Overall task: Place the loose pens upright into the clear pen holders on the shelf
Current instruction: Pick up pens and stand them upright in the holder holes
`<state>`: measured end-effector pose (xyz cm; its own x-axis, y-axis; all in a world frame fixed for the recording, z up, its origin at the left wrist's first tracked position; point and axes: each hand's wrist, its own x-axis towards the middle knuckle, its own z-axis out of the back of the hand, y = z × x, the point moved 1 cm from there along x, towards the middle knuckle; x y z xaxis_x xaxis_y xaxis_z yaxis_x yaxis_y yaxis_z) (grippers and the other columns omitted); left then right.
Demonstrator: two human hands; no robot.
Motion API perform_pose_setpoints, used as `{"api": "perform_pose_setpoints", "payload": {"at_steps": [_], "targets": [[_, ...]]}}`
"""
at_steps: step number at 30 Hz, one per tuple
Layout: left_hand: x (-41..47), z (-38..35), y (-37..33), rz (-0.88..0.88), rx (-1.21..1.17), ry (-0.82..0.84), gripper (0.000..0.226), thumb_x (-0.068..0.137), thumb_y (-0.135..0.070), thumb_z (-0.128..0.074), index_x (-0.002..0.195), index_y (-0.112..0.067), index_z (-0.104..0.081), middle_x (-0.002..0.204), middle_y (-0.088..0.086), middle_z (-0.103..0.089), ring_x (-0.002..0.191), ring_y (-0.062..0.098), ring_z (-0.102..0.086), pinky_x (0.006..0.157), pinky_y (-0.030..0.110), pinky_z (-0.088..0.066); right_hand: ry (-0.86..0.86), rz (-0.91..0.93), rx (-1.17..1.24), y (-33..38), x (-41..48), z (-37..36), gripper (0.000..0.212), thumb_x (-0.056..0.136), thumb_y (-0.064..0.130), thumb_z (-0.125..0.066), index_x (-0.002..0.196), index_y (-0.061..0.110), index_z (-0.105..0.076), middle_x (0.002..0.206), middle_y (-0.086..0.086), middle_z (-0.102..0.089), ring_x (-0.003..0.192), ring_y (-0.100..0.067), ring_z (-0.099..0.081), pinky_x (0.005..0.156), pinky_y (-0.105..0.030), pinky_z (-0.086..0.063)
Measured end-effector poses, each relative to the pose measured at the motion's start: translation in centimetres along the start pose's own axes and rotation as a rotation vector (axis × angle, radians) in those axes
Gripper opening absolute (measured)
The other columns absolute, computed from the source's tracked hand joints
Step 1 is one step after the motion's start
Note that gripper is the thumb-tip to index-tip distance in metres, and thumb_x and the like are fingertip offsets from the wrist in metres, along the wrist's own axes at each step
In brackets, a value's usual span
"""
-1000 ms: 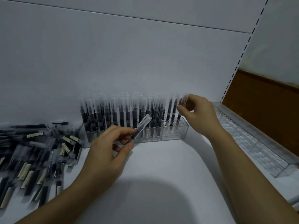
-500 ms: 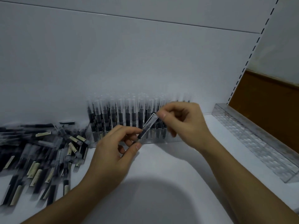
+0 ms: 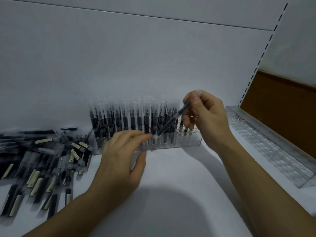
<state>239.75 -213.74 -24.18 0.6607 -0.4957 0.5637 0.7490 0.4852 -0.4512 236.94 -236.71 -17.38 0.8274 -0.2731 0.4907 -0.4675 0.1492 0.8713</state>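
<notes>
Right hand [image 3: 210, 120] holds tilted pen [image 3: 171, 122] before crowded holder [image 3: 188, 141], loose pens [image 3: 42, 161] heaped left.

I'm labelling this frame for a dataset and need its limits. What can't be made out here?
All head view.
1. Whether the left hand grips the pen held by the right hand: motion blur at its lower end.
2. Free slots in the pen holder: right hand and pen cover them.
3. Loose pens: left edge cuts the pile; label print too small.
</notes>
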Motion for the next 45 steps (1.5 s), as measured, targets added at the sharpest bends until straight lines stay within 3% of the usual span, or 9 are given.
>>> {"api": "perform_pose_setpoints", "payload": {"at_steps": [4, 7, 10, 13, 17, 20, 25, 34, 45], "targets": [[-0.3, -0.5, -0.1, 0.005, 0.189, 0.113, 0.058, 0.083, -0.021, -0.052, 0.14, -0.028, -0.05, 0.135, -0.016, -0.044, 0.13, 0.009, -0.037, 0.111, 0.036, -0.018, -0.143, -0.035, 0.107, 0.6, 0.6, 1.8, 0.032, 0.101, 0.038, -0.047, 0.092, 0.01, -0.056, 0.074, -0.005, -0.066, 0.049, -0.021, -0.059, 0.042, -0.026, -0.047], [-0.3, -0.3, -0.4, 0.019, 0.274, 0.162, 0.059, 0.084, -0.026, -0.048, 0.142, -0.024, -0.048, 0.136, -0.01, -0.042, 0.131, 0.014, -0.038, 0.114, 0.048, -0.023, -0.237, -0.039, 0.132, 0.7, 1.0, 3.2, 0.024, 0.109, 0.03, -0.042, 0.096, 0.012, -0.053, 0.078, -0.009, -0.071, 0.05, -0.02, -0.063, 0.047, -0.024, -0.052], [-0.2, -0.3, -0.7, 0.018, 0.35, 0.204, 0.059, 0.085, -0.031, -0.043, 0.143, -0.021, -0.047, 0.136, -0.006, -0.043, 0.13, 0.019, -0.039, 0.113, 0.054, -0.028, -0.208, -0.06, 0.101, 0.5, 1.3, 4.3, 0.006, 0.106, 0.007, -0.049, 0.107, 0.011, -0.053, 0.084, -0.011, -0.069, 0.061, -0.022, -0.063, 0.057, -0.028, -0.053], [0.0, -0.5, -0.7, 0.005, 0.394, 0.237, 0.061, 0.087, -0.034, -0.043, 0.145, -0.019, -0.044, 0.137, -0.002, -0.041, 0.131, 0.022, -0.038, 0.11, 0.051, -0.032, -0.098, -0.132, 0.079, 0.3, 1.2, 4.8, 0.027, 0.099, -0.009, -0.047, 0.117, 0.011, -0.052, 0.09, -0.012, -0.066, 0.069, -0.021, -0.06, 0.064, -0.031, -0.052], [0.1, -0.7, -0.7, 0.003, 0.444, 0.26, 0.064, 0.088, -0.038, -0.041, 0.149, -0.018, -0.041, 0.139, -0.001, -0.038, 0.133, 0.023, -0.036, 0.109, 0.046, -0.034, -0.052, -0.055, -0.274, -0.5, 1.2, 4.2, 0.024, 0.101, 0.0, -0.057, 0.12, 0.016, -0.058, 0.091, -0.011, -0.065, 0.072, -0.022, -0.065, 0.066, -0.03, -0.056], [0.2, -0.8, -0.7, 0.008, 0.459, 0.259, 0.064, 0.088, -0.038, -0.045, 0.149, -0.017, -0.041, 0.138, -0.001, -0.038, 0.132, 0.023, -0.036, 0.11, 0.046, -0.033, -0.045, 0.061, -0.469, -1.3, 1.3, 3.8, 0.027, 0.099, 0.006, -0.066, 0.118, 0.025, -0.062, 0.087, -0.011, -0.065, 0.083, -0.029, -0.067, 0.073, -0.042, -0.061], [0.4, -0.9, -0.7, 0.005, 0.478, 0.265, 0.065, 0.089, -0.039, -0.045, 0.15, -0.016, -0.04, 0.139, 0.0, -0.038, 0.133, 0.024, -0.035, 0.11, 0.047, -0.034, -0.048, 0.113, -0.504, -1.9, 1.2, 3.2, 0.033, 0.097, 0.01, -0.07, 0.125, 0.025, -0.063, 0.09, 0.004, -0.065, 0.087, -0.026, -0.068, 0.078, -0.046, -0.061], [0.5, -0.9, -0.7, -0.008, 0.502, 0.255, 0.065, 0.088, -0.039, -0.047, 0.148, -0.016, -0.041, 0.136, -0.001, -0.039, 0.129, 0.023, -0.038, 0.106, 0.044, -0.036, 0.016, 0.158, -0.695, -2.5, 0.5, 1.8, 0.067, 0.092, 0.01, -0.075, 0.146, 0.034, -0.043, 0.09, 0.006, -0.061, 0.074, -0.011, -0.067, 0.073, -0.016, -0.056], [0.4, -0.8, -0.6, -0.017, 0.505, 0.256, 0.065, 0.088, -0.039, -0.047, 0.149, -0.016, -0.041, 0.137, -0.001, -0.039, 0.129, 0.023, -0.037, 0.106, 0.045, -0.036, 0.065, 0.182, -0.775, -2.7, 0.3, 1.6, 0.068, 0.09, 0.01, -0.078, 0.141, 0.04, -0.045, 0.092, 0.008, -0.062, 0.071, -0.01, -0.072, 0.076, -0.028, -0.062]]}}
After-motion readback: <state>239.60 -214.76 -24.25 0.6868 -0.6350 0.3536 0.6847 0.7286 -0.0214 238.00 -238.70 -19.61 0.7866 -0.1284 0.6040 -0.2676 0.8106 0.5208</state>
